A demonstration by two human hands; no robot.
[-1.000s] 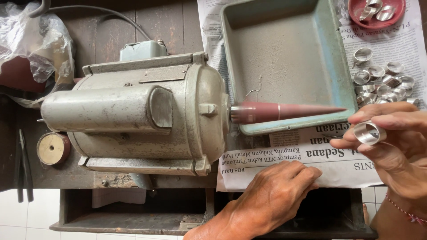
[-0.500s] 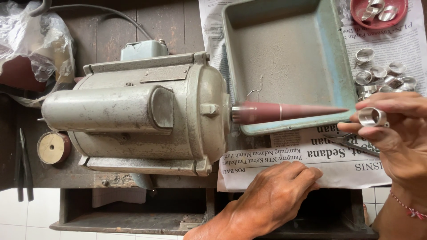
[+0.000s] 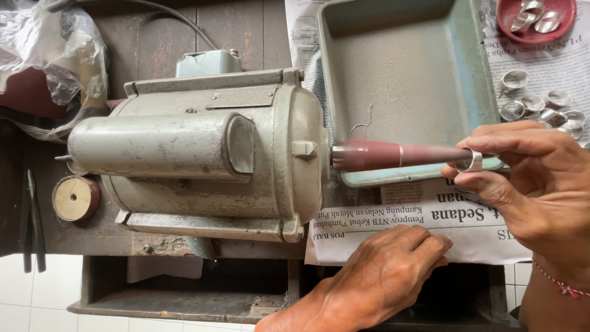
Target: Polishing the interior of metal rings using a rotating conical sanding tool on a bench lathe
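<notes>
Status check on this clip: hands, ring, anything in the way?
Right hand pinching metal ring at tip of tapered spindle. Left hand flat on newspaper. Nothing blocking the spindle.

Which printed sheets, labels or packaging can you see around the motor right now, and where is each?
Newspaper sheet: flat under the tray and both hands, right of the motor; white with black print.
Plate on the motor: top of the grey housing; small rectangular metal plate, dull grey.
Plastic bag: top left corner; crumpled, clear, over something dark red.
No screens or signs in view.
</notes>
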